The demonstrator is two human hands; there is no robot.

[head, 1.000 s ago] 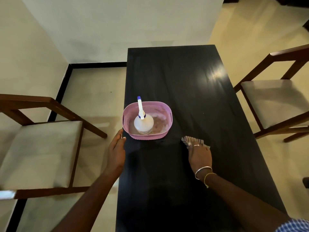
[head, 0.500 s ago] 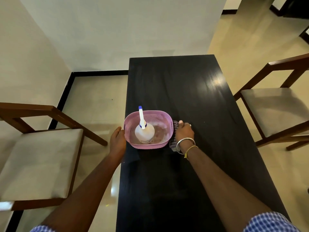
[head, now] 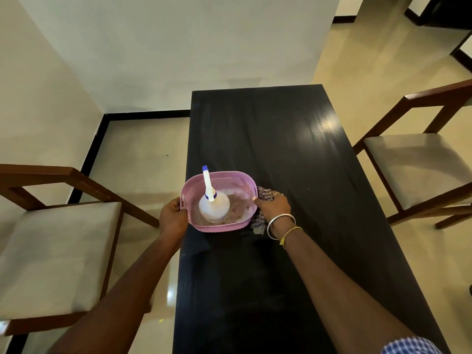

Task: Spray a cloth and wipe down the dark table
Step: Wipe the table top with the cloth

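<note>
Pink basket (head: 219, 227) sits at the desk's (head: 281, 149) left edge w/ a white spray bottle (head: 214, 208) upright inside, blue-tipped nozzle pointing up; nothing else clear in it. Left hand (head: 173, 218) curls round the basket's left rim. Right hand (head: 274, 206) grips the right rim, thumb over the edge, checked cloth (head: 265, 194) bunched betw. palm and basket wall. Vs 1 s ago: right hand and cloth were nearer on the desk, apart from the basket, and the left hand lay flat beside it, not gripping.
</note>
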